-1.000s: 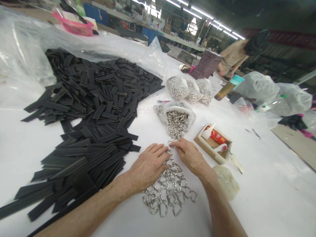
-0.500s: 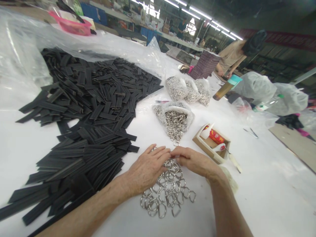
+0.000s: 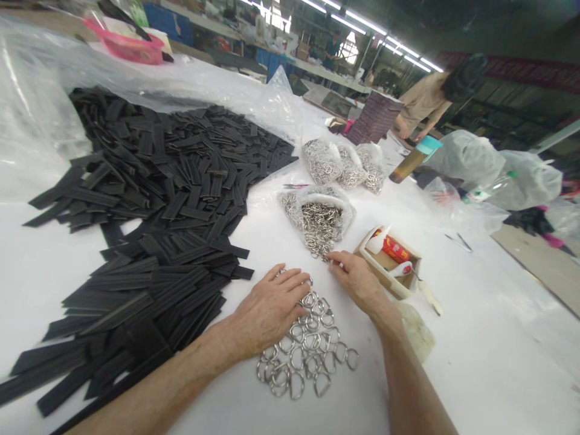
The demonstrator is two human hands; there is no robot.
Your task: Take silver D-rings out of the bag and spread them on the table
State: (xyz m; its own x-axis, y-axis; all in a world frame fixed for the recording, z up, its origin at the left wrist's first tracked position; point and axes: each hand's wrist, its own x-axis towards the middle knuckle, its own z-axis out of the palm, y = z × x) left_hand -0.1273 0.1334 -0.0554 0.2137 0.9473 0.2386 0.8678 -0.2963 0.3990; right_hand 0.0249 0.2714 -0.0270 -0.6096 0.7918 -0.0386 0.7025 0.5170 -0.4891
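Observation:
My left hand point(image 3: 268, 308) lies flat, fingers spread, on the near pile of silver metal D-rings point(image 3: 307, 356) on the white table point(image 3: 475, 338). My right hand point(image 3: 356, 280) reaches past that pile, its fingertips pinching at a ring at the mouth of an open plastic bag of D-rings point(image 3: 321, 219). Whether a ring is gripped between the fingers is hard to make out. A big heap of black strips point(image 3: 158, 199) lies to the left of both hands.
A small cardboard box point(image 3: 388, 261) with a red packet sits right of my right hand. More bags of rings point(image 3: 345, 162) and a teal-capped bottle point(image 3: 411, 159) lie farther back. Clear plastic sheeting point(image 3: 40, 84) covers the far left. A person point(image 3: 430, 99) works at the far end.
My right hand pulled back to meet the left over the near pile, then reached forward again to the open bag's mouth. My left hand stayed on the pile.

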